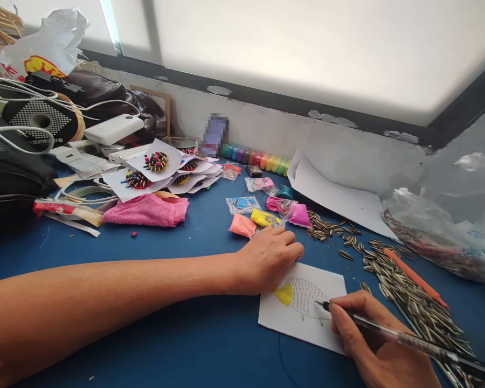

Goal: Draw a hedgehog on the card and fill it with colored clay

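On blue bench (165, 345), with pale window (307, 59) at twelve o'clock: paper (275, 317) at five. Pinching pen (406, 340) in right hand (382, 357), at paper's four o'clock; curling left hand (269, 257) at its eleven, cannot tell whether gripping.

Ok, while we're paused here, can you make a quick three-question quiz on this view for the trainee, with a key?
1. True or false: the right hand holds a pen with its tip over the drawing.
2. What lies in a loose heap to the right of the paper, as the picture shows it?
A) coins
B) sunflower seeds
C) dry pasta
3. Fill in the blank: the solidly coloured patch at the left end of the drawing is ____.

Key: 1. True. 2. B. 3. yellow.
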Tool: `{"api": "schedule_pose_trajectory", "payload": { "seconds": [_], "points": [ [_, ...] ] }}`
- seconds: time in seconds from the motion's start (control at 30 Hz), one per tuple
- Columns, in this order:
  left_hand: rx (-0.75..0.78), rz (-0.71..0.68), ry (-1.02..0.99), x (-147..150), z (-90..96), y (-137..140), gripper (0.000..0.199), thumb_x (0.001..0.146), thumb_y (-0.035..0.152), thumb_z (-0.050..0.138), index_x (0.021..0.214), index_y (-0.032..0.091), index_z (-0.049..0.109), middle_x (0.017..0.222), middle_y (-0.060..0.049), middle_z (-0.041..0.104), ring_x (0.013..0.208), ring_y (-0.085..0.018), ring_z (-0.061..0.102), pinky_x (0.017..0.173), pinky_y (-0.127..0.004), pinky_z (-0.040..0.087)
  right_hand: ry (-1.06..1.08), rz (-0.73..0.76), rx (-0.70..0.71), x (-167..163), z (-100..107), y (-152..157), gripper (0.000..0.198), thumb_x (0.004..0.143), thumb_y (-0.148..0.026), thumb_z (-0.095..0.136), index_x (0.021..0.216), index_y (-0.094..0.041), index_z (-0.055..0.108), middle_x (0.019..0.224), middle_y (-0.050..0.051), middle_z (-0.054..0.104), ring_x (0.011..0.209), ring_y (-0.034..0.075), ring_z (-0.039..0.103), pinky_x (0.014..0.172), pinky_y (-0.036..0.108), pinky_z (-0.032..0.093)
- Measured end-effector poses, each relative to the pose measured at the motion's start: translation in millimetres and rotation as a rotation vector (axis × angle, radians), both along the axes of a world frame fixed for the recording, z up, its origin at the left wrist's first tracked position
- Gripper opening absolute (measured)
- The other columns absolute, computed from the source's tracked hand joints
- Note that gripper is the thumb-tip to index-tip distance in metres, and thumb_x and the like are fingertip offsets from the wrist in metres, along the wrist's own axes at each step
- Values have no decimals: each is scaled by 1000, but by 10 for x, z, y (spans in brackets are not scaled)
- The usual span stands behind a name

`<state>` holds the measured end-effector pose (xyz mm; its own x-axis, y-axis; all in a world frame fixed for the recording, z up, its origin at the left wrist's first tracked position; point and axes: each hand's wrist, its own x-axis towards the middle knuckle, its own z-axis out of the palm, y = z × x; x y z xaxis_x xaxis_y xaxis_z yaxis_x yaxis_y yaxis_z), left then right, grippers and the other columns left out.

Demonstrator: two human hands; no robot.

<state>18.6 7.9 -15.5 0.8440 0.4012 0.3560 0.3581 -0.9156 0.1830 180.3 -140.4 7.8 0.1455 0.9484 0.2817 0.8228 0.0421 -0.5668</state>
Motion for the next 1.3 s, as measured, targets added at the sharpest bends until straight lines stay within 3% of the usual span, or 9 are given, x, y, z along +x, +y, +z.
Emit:
{"api": "schedule_pose_trajectory", "payload": {
  "seconds": [0.4, 0.63, 1.3],
  "points": [
    [15, -16, -13, -12, -19, 7, 14, 91, 13, 44, 89, 16, 58, 89, -5, 57, 79, -18, 46, 70, -32, 35, -88, 104, -27, 15, 14, 29, 20, 91, -38, 51, 80, -26, 62, 66, -4, 68, 56, 13, 65, 49, 17, 50],
    [8, -7, 1, -4, -8, 2, 14, 90, 13, 45, 90, 17, 59, 89, -5, 58, 80, -18, 46, 69, -32, 35, -95, 77, 41, 23, -4, 17, 18, 89, -37, 53, 77, -26, 61, 61, -6, 62, 48, 10, 60, 45, 16, 47],
    [15, -8, -15, -11, -15, 8, 15, 90, 13, 45, 90, 17, 59, 89, -5, 57, 78, -18, 45, 68, -32, 34, -114, 77, 38, 47, -6, 24, 23, 90, -40, 52, 75, -26, 61, 62, -5, 63, 49, 11, 60, 41, 16, 46]
  ]
}}
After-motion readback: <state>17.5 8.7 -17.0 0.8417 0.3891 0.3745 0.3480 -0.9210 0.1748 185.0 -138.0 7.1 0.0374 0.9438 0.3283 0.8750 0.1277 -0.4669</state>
